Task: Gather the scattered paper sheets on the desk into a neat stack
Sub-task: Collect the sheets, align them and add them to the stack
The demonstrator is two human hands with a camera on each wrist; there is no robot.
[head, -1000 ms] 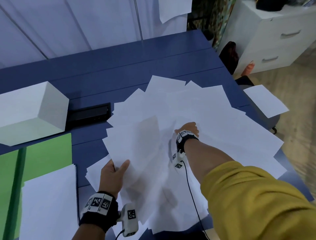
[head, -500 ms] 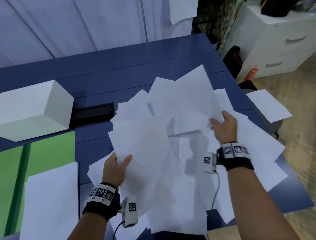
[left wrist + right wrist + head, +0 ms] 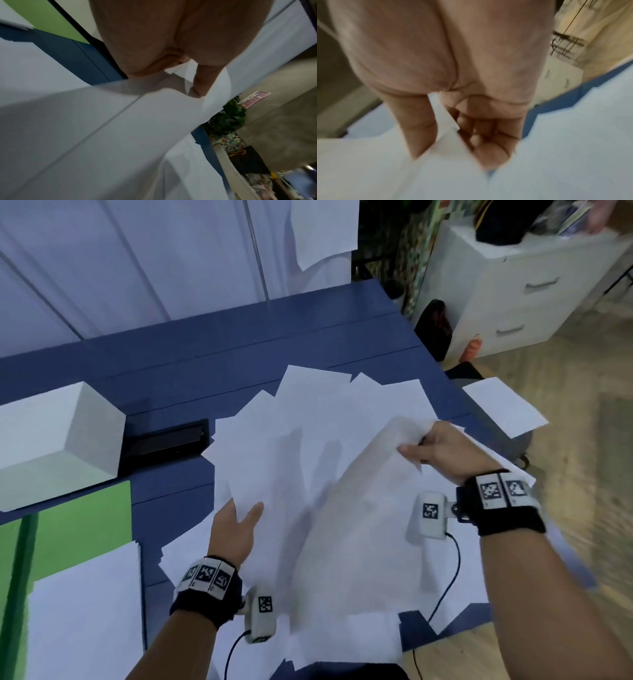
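Many white paper sheets (image 3: 342,412) lie fanned across the blue desk (image 3: 205,350). My left hand (image 3: 236,525) holds a lifted bundle of sheets (image 3: 260,460) at its lower corner, thumb on top; the left wrist view shows the thumb (image 3: 202,86) pressing on the paper (image 3: 120,128). My right hand (image 3: 435,446) pinches the top corner of another lifted sheet (image 3: 370,525) that hangs down over the pile. The right wrist view shows the thumb (image 3: 416,129) over that sheet (image 3: 445,155) and curled fingers (image 3: 488,146) under it.
A white box (image 3: 58,440) and a black slot (image 3: 164,441) sit at the left. Green folders (image 3: 82,522) and a neat stack of paper (image 3: 85,611) lie at the near left. One sheet (image 3: 503,405) rests on a stool beside the desk. White drawers (image 3: 513,285) stand at the back right.
My right hand reached into the pile, took hold of a sheet and lifted it. It has swung the sheet down and toward me. The left hand kept its bundle nearly still.
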